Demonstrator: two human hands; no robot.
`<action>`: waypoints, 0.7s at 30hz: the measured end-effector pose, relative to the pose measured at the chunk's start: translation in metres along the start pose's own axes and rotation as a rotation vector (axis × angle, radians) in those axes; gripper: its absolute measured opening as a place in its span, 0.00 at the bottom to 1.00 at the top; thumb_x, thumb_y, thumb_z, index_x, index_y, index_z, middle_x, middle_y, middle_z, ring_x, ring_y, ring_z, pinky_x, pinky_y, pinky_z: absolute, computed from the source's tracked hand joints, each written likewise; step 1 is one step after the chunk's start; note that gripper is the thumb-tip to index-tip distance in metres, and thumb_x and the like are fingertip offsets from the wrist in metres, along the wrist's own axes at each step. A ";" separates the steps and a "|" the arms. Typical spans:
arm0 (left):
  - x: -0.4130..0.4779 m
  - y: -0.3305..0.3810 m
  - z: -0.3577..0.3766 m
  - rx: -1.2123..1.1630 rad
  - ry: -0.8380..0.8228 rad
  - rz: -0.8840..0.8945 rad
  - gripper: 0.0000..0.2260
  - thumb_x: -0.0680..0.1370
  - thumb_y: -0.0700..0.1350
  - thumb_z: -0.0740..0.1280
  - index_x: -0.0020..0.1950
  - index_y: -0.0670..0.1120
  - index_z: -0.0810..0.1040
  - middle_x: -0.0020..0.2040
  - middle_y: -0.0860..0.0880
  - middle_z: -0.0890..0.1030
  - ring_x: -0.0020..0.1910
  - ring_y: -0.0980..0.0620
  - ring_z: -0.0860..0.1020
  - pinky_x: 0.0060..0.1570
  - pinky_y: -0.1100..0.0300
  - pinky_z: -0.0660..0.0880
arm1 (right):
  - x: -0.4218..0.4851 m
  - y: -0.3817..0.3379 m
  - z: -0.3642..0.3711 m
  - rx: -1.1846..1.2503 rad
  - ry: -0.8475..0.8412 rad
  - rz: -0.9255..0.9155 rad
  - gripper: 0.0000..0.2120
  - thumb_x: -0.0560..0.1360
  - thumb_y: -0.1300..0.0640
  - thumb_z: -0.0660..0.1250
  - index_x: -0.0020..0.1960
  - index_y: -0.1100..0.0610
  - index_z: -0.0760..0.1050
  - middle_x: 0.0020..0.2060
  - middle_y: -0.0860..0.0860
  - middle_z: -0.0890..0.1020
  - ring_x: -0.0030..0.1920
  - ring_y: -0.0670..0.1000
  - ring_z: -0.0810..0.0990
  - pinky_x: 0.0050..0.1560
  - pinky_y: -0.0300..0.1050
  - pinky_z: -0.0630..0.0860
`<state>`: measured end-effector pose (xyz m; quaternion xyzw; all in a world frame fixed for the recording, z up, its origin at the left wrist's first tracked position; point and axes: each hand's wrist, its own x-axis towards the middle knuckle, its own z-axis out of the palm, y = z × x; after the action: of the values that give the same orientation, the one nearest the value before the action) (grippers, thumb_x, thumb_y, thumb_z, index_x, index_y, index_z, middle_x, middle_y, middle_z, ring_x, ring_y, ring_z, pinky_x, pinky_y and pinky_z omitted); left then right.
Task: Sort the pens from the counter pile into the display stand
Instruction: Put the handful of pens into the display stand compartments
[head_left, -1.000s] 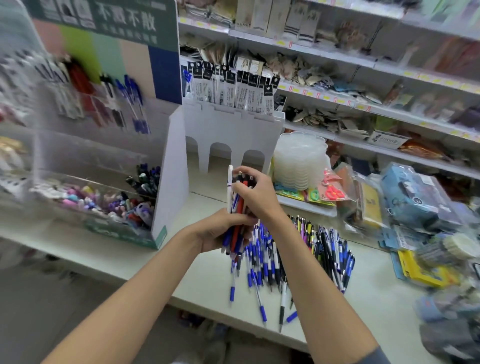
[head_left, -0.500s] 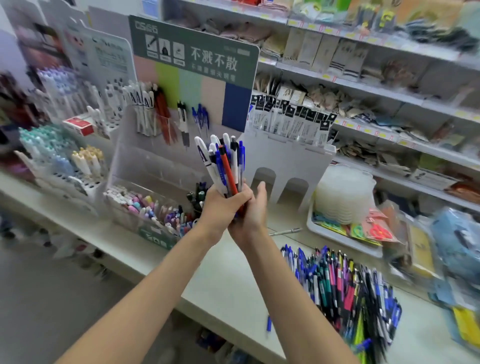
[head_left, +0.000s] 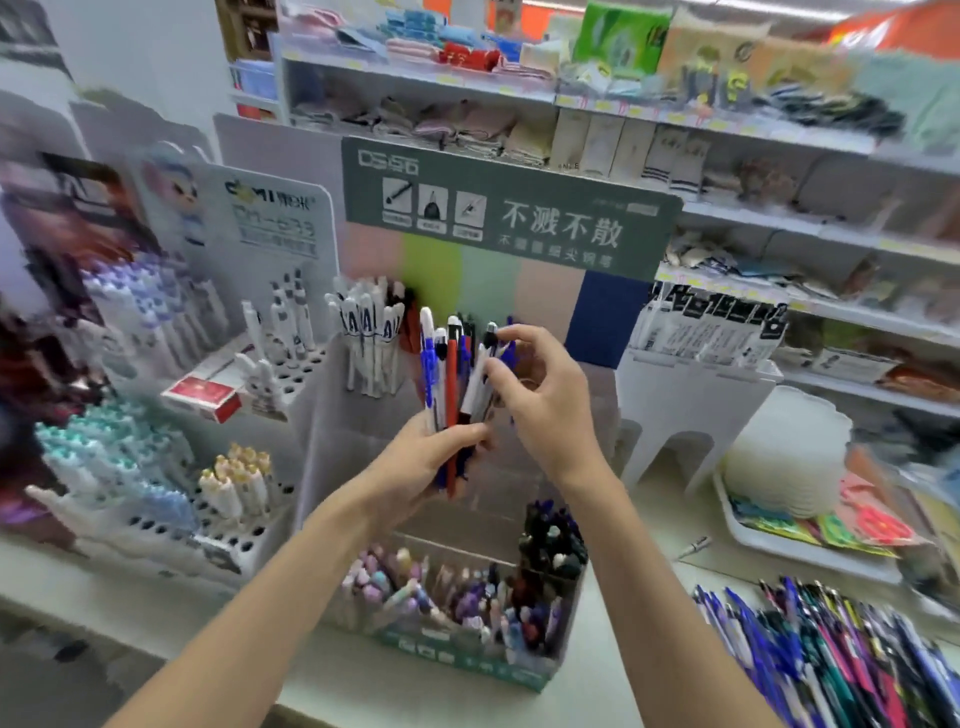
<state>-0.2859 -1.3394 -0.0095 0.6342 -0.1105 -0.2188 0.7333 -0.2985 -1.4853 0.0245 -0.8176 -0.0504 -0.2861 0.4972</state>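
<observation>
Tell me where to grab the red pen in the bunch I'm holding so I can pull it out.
Probably pinch the red pen near its top end, coming from above. It stands upright, its lower part wrapped by the left hand, with other pens tight against both sides, so only the top is free.

Pen pile (head_left: 841, 660) partly beyond right and bottom edges; shelf goods (head_left: 727, 67) a blur.
</observation>
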 end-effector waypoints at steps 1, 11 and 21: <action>0.003 0.003 -0.011 -0.008 -0.021 0.000 0.06 0.80 0.41 0.65 0.53 0.39 0.77 0.38 0.44 0.78 0.30 0.52 0.72 0.24 0.62 0.69 | 0.003 -0.001 0.008 0.003 0.012 0.003 0.15 0.77 0.58 0.70 0.63 0.53 0.76 0.50 0.47 0.81 0.50 0.47 0.80 0.56 0.53 0.79; 0.021 0.017 -0.066 -0.009 -0.267 0.043 0.02 0.80 0.39 0.65 0.49 0.41 0.75 0.38 0.45 0.78 0.32 0.53 0.76 0.32 0.61 0.75 | 0.012 -0.019 0.043 0.054 0.064 0.111 0.28 0.77 0.61 0.70 0.74 0.47 0.66 0.46 0.51 0.77 0.43 0.47 0.79 0.47 0.37 0.78; 0.031 0.017 -0.083 0.072 -0.353 0.134 0.03 0.79 0.39 0.68 0.47 0.40 0.76 0.37 0.45 0.78 0.33 0.52 0.74 0.34 0.59 0.73 | 0.022 -0.030 0.042 0.158 0.029 0.227 0.25 0.74 0.57 0.73 0.69 0.48 0.72 0.55 0.52 0.82 0.55 0.50 0.82 0.57 0.48 0.80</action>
<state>-0.2188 -1.2790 -0.0109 0.6030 -0.2874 -0.2733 0.6922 -0.2731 -1.4395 0.0449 -0.7720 0.0274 -0.2349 0.5899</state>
